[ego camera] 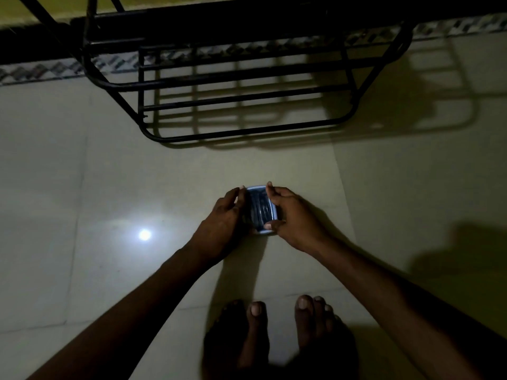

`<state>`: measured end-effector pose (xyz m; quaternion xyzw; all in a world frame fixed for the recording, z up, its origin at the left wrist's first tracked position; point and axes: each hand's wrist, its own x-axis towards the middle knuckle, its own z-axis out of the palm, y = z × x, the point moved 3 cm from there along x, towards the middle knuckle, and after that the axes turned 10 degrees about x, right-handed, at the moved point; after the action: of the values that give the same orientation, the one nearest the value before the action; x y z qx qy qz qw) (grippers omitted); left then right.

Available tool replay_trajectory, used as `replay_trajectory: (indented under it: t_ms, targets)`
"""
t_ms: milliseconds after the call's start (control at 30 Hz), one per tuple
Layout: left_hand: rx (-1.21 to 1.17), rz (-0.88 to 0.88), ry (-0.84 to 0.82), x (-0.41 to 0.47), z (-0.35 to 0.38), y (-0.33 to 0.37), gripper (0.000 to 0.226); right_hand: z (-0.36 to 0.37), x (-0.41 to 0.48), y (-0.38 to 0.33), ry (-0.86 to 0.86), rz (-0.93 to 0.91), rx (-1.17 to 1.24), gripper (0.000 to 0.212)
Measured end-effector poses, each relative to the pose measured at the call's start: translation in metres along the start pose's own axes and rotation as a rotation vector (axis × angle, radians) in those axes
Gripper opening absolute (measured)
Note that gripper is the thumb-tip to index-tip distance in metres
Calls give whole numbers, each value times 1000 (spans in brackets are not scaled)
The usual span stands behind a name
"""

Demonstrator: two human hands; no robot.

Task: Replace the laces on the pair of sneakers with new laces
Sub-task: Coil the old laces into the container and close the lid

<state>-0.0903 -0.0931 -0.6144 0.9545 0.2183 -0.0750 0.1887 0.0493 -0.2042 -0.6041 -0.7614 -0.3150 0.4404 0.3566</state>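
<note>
**Both hands (225,215) on the shoe (260,209), down on the floor (82,187)**

Dim light here, so bear with me. The rack (247,105) stands ahead of me against the wall: black metal bars in tiers, and between the bars of the lowest tier I see floor and the rack's own shadow. The upper tiers are too dark to read.

Now the shoe. It sits on the tile between my hands, just in front of my bare feet (285,325) and short of the rack. It has a pale rim and a dark middle with thin lines across it. Whether those lines are laces, I cannot tell in this light.

My left hand wraps the shoe's left side, fingers curled over its far corner, wrist low. My right hand (290,215) grips the other side: thumb pressed on the near end, fingers hooked over the far end. Both arms reach out and down, and they come together at the shoe.

Room to move: bare tile spreads left, where a bright spot of light (144,235) glints on the floor, and right, where a dark shadow lies. The rack's front bar is the nearest edge ahead, with a strip of floor between it and the shoe. My toes are close behind.
</note>
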Motion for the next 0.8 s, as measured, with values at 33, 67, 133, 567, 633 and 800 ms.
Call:
replay_trajectory:
  t_ms: [33, 67, 133, 567, 633, 800]
  targets:
    - [7, -8, -5, 1, -2, 1, 92, -2, 0, 0, -9, -1, -19, 91]
    - [17, -5, -19, 3, -4, 3, 90, -3, 0, -1, -18, -2, -35, 92]
    - [32, 14, -40, 5, -6, 5, 90, -7, -1, -1, -27, -2, -45, 92]
    - [-625, -272, 179, -16, -2, 9, 81, -9, -9, 3, 176, 60, 129, 75]
    - [-716, -294, 165, -14, -5, 16, 88, -16, -13, 0, 231, 39, 185, 66]
    - [-784, -160, 180, 5, -44, 30, 90, -50, -31, -33, 394, -153, 308, 47]
